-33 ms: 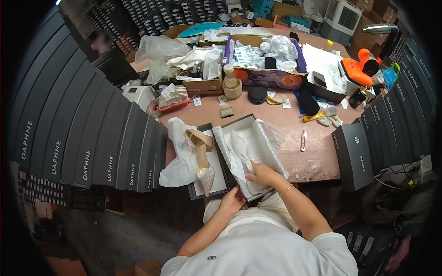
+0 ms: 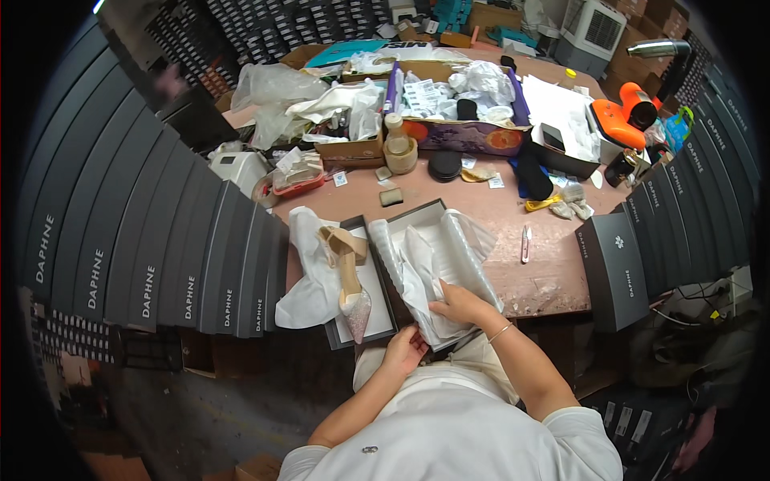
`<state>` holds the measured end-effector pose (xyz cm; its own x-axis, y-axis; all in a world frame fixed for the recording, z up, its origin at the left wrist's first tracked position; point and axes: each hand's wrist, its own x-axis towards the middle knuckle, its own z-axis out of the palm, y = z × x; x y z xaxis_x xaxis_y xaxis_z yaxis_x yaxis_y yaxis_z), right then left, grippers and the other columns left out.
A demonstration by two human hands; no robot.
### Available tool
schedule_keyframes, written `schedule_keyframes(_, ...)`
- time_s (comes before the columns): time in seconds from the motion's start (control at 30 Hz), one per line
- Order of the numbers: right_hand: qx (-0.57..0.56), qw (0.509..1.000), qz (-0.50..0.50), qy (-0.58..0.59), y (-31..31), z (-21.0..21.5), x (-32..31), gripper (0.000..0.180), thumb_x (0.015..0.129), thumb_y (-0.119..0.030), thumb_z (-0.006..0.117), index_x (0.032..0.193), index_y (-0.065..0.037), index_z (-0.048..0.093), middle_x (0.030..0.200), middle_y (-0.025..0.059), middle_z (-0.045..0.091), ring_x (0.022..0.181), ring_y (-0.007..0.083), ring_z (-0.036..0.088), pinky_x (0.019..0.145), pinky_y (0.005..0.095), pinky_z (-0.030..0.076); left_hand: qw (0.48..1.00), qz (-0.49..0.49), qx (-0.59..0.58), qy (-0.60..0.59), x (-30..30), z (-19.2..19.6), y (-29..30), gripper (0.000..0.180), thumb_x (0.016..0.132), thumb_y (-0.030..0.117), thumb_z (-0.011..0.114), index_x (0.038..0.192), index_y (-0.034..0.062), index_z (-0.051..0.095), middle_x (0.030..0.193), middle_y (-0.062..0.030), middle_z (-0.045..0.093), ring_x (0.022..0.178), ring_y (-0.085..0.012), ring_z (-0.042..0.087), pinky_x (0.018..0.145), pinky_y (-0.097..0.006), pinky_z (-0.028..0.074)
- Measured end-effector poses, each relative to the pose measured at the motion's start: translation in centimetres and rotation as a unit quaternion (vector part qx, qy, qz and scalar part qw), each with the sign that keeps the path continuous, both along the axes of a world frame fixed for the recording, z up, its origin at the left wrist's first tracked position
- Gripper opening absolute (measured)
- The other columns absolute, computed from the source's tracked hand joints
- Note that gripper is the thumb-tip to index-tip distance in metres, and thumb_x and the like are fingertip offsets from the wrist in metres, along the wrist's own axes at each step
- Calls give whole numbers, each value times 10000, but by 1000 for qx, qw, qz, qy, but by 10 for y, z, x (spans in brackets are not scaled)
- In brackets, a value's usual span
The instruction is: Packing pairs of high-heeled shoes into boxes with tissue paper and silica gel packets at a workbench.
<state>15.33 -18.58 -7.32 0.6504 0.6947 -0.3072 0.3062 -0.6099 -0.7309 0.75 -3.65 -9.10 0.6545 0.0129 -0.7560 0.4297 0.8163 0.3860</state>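
Note:
An open dark grey shoebox (image 2: pixel 434 204) stands tilted at the table's near edge, lined with white tissue paper (image 2: pixel 417 255). At its near left corner my left hand (image 2: pixel 406 351) holds the box, fingers curled on the edge. Inside the near end, my right hand (image 2: pixel 464 306) is closed on the tissue paper, its fingertips partly hidden. Whatever lies under the paper cannot be seen. Just left of the box, a beige pointed high-heeled shoe (image 2: pixel 350 287) with a glittery toe rests on a grey box lid (image 2: pixel 338 338). A loose sheet of white wrapping paper (image 2: pixel 298 268) lies beside the shoe.
Stacks of dark grey shoeboxes (image 2: pixel 120 208) rise on the left, with more shoeboxes (image 2: pixel 613 272) on the right. Small scissors (image 2: pixel 526 244) lie right of the open box. Behind are a purple carton (image 2: pixel 469 136) of papers, a glue jar (image 2: pixel 400 152) and an orange device (image 2: pixel 616 124).

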Motion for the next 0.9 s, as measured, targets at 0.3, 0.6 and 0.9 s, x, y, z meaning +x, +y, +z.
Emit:
schedule_keyframes(0.3,3,992,-122,19,-36,1,-2,741,842,-358,629,1382,43,318,1125,350,568,1076,463,550,942,451,430,954,190,-218,83,38,25,4,405,853,297,711,1001,-15,500,980,-86,578,923,-213,581,819,-347,529)
schedule_keyframes(0.6,24,995,-100,-1,-37,-14,0,698,825,-315,606,1360,44,335,1090,342,584,1028,471,568,906,478,446,685,-159,575,-418,50,91,-22,146,852,56,657,985,-3,639,855,-25,619,792,-125,602,729,-248,481)
schedule_keyframes(0.9,-9,999,-14,-31,-18,14,0,651,790,-277,626,1330,9,402,1015,307,618,985,438,598,854,462,474,855,-140,356,-351,31,71,5,132,868,65,592,964,-19,623,1014,-90,647,1005,-152,574,886,-287,437)
